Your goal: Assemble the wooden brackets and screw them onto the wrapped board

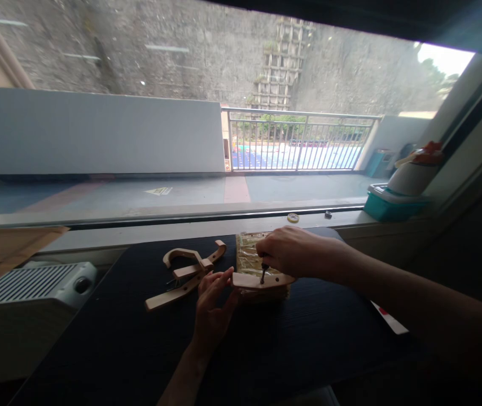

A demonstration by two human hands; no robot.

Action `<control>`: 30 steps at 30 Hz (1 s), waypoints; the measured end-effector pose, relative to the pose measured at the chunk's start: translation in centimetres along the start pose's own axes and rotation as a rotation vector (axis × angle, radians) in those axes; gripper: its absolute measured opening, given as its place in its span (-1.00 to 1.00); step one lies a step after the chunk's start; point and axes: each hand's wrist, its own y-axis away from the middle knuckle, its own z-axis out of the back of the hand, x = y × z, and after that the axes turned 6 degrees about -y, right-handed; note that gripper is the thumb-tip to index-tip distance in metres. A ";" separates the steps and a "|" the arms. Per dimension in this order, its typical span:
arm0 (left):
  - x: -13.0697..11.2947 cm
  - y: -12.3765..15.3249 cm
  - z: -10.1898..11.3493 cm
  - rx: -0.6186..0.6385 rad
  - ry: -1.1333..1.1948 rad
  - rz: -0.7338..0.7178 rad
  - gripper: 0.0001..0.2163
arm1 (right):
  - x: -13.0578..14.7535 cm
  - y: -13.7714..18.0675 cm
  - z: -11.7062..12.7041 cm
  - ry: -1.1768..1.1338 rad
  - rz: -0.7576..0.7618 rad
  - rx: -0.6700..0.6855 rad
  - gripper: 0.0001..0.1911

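Observation:
A curved wooden piece (247,280) with dark holes lies across the front of a block wrapped in clear film (247,248). My left hand (213,307) grips this wooden piece at its left end, with thumb and fingers at the tip. My right hand (294,252) is closed around a small dark screwdriver (263,273), held upright with its tip down on the piece near a hole. The handle is mostly hidden by the fingers. Beside my left hand, several hook-shaped wooden parts (169,298) lie overlapping, some with dark holes.
All this sits on a black table (139,349) by a window. A tape roll (293,218) and a small metallic item (328,215) lie on the sill. At right stands a teal box (387,206) with a white container (414,172) on it. A white heater (61,285) and cardboard (8,251) are left.

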 end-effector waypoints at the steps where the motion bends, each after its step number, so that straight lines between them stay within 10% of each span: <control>1: 0.0 0.0 0.0 -0.002 0.001 0.002 -0.52 | 0.0 0.0 0.0 0.002 -0.007 0.002 -0.80; 30: -0.6 -0.2 0.2 -0.002 0.029 0.086 -0.58 | 0.0 0.9 0.2 0.032 0.072 -0.025 -0.83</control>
